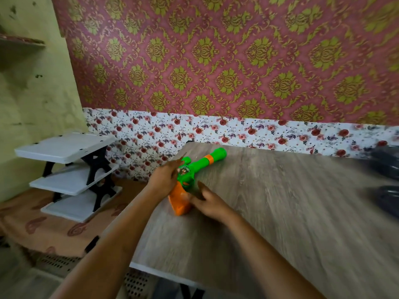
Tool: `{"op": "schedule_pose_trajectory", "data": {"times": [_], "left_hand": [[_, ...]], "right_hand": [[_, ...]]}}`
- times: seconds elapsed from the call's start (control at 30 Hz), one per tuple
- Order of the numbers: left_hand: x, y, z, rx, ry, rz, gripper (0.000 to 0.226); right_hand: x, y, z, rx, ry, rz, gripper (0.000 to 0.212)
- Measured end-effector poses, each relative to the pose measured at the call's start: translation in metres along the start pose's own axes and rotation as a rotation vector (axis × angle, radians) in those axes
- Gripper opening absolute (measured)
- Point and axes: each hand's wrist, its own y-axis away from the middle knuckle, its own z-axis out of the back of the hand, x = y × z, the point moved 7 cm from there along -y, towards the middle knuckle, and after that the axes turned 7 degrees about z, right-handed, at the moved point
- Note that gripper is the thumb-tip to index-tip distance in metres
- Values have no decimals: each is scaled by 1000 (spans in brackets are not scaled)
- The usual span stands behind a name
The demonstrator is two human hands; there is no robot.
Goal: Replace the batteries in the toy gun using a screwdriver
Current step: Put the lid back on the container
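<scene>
Your two forearms reached forward over the near edge of the counter (280, 212), a grey wood-grain top. Your right hand (210, 203) lay on the counter just right of the gun (190, 175), at its orange grip. The fingers (201, 187) were loosely curled and a little apart, their tips touching the grip's right side; the frame was blurred, so you could not tell whether they pinched it.

Your left hand (165, 179) sat on the gun's left side, at the green body above the grip. Its fingers (178, 167) curved over the body near the round clear dome, pressed close together and gripping the toy.

The gun lay flat on the counter near its left edge. Its orange grip pointed toward you and its green barrel, ringed by an orange band, ran away to the right toward the wall (216, 61).

Left of the gun, below counter level, stood a white three-tier rack (71, 167) with black supports, on a patterned brown cloth (43, 225). Far right of the gun, dark blurred shapes (386, 180) sat at the counter's edge. Beyond the gun, a floral strip ran under red and gold wallpaper.
</scene>
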Motion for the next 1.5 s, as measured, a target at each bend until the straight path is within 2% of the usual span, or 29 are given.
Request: {"op": "schedule_pose_trajectory", "data": {"times": [0.07,0.2,0.33,0.43,0.47,0.57,0.67,0.73,0.83,0.93,1.1,1.23,1.33,1.43,1.5], "left_hand": [[-15,6,6,-56,72,13,48],[-58,10,-17,-8,273,119,58],[-152,26,-56,88,572,62,21],[-243,46,-96,215,702,47,7],[-267,52,-108,243,709,44,2],[-336,71,-134,262,658,-66,10],[-392,81,-160,257,464,-207,13],[-422,84,-183,320,364,-251,10],[-443,83,-211,399,211,-305,20],[-457,83,-237,429,30,-349,26],[-456,77,-245,304,-38,-351,24],[-456,58,-214,194,75,-452,25],[-458,41,-168,80,129,-481,26],[-442,26,-117,-46,335,-330,27],[-414,18,-100,-51,623,-127,30]], "right_hand": [[-10,24,22,-38,10,-12,86],[-37,84,91,-168,179,5,80],[-63,166,172,-390,186,-78,75],[-81,242,233,-527,273,-143,71],[-87,263,248,-560,292,-168,70],[-116,327,290,-699,305,-273,67],[-146,384,316,-871,357,-391,64],[-164,413,324,-933,386,-434,67],[-185,431,323,-977,320,-439,72],[-204,434,317,-1007,74,-442,74],[-219,430,311,-1012,56,-490,68],[-219,425,311,-979,97,-526,67],[-219,416,312,-968,23,-506,69],[-213,395,310,-925,-43,-473,71],[-210,382,307,-896,-71,-465,75]]}}
